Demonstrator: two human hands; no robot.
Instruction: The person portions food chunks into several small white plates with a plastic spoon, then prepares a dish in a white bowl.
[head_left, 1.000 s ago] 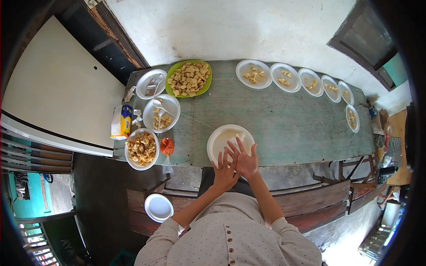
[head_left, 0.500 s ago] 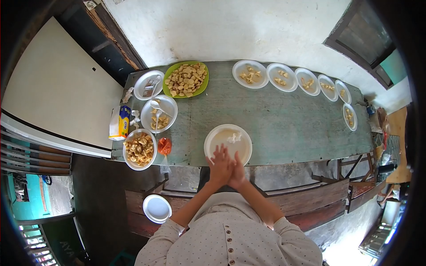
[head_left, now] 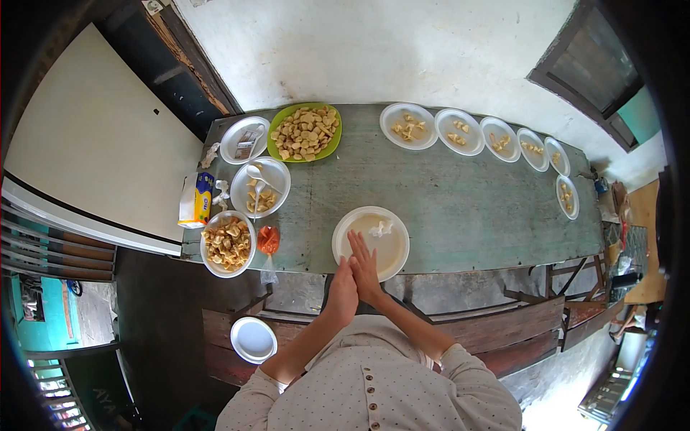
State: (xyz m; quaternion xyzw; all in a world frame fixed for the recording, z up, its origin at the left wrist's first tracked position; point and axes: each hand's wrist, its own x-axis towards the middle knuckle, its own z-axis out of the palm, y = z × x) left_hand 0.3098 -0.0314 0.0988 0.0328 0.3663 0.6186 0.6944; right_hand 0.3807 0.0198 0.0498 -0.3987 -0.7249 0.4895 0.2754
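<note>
Two open hands press palm to palm, left hand [head_left: 342, 287] against right hand [head_left: 364, 267], holding nothing, fingertips over a white plate [head_left: 392, 251] just beyond.

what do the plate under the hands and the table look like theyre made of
Plate: likely thin white plastic or foam, smooth and matte, with a raised rim like a disposable one. Table: seemingly wooden boards painted grey-green, with worn, streaky paint.
</note>
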